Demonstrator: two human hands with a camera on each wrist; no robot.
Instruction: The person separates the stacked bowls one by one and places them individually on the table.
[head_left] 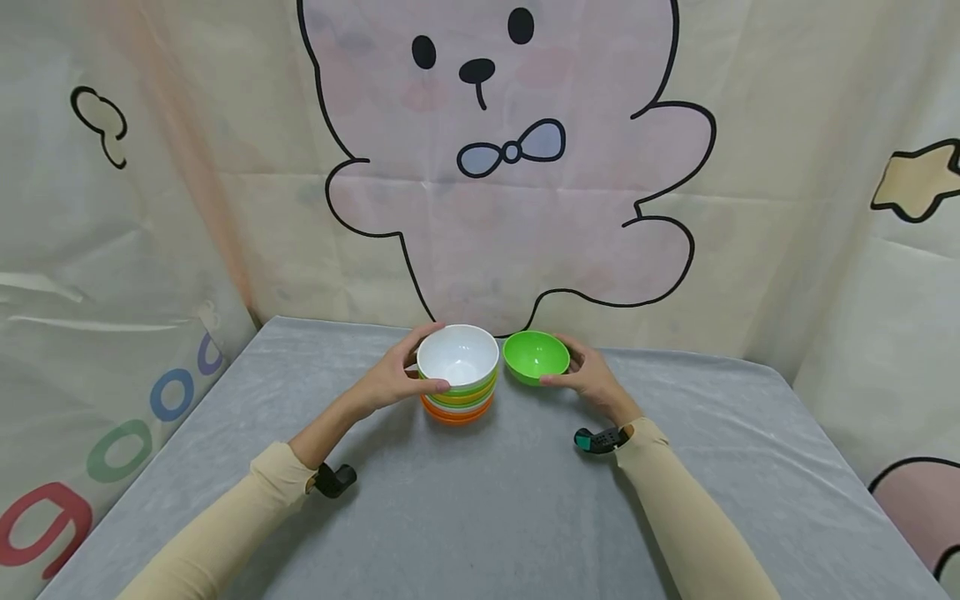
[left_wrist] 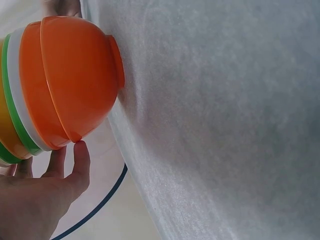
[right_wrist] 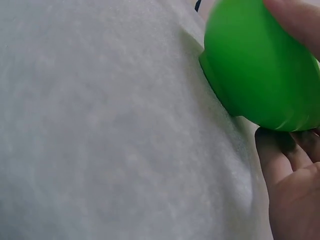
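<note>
Head view, stack of bowls point(head_left: 461, 392): stood upright on the grey cloth point(head_left: 480, 517), topped by a white bowl point(head_left: 459, 354); clasped by the left hand point(head_left: 396, 375), its fingers parted around the side.
Head view, green bowl point(head_left: 536, 357): held just right of the stack, between thumb and bent fingers of the right hand point(head_left: 591, 379).
Left wrist view, stack: ended at its base by orange bowls point(left_wrist: 70, 80), touched by fingertips.
Right wrist view, green bowl: gripped from opposite sides.
</note>
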